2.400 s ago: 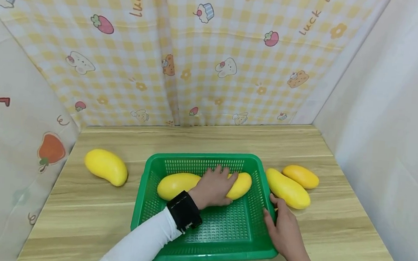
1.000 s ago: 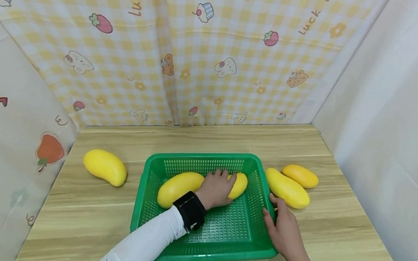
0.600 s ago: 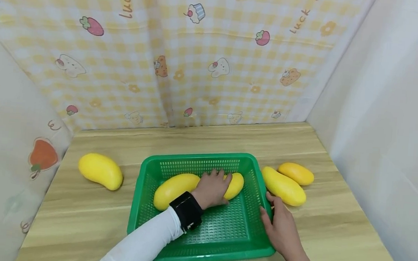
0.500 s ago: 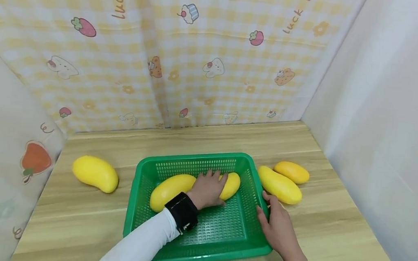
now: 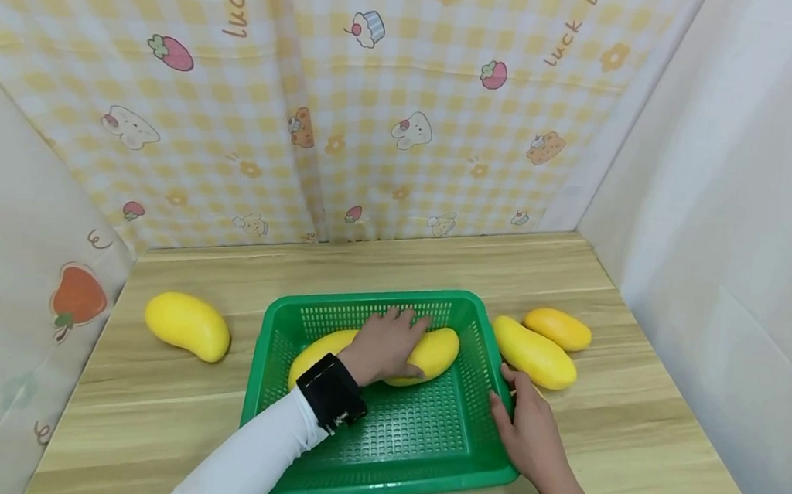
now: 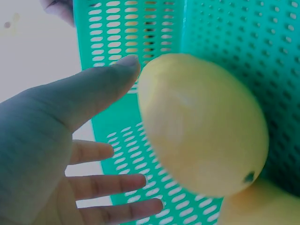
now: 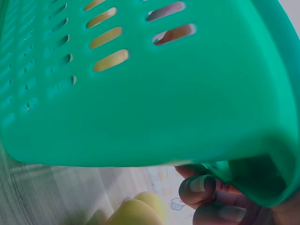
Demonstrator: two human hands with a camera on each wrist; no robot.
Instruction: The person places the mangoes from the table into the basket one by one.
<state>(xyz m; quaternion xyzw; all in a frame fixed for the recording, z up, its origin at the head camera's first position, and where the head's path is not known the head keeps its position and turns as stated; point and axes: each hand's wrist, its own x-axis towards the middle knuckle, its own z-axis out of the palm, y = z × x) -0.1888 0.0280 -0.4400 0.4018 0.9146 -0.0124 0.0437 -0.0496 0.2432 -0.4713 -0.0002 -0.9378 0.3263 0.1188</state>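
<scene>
Two yellow mangoes lie inside a green plastic basket [image 5: 391, 483], one on the left [image 5: 321, 353] and one on the right [image 5: 436, 355]. Above where they meet is my left hand [image 5: 386, 347], covering part of both. In the left wrist view its fingers are straight and spread, and the thumb tip [image 6: 129, 61] is right at the side of a mango [image 6: 201, 126]. My right hand [image 5: 533, 432] grips the basket's right rim; in the right wrist view its fingertips [image 7: 199, 185] curl up under the edge.
Outside the basket on the right, a long yellow mango [image 5: 534, 353] lies beside a smaller orange-yellow one [image 5: 557, 329]. Another mango [image 5: 187, 326] rests at the left of the wooden table [image 5: 167, 400]. A checked curtain [image 5: 374, 175] hangs behind, with white cloth on both sides.
My left hand has slid left off the right mango, which shows more now. Earlier, the left mango swung to a more slanted position. My right hand has kept hold of the rim.
</scene>
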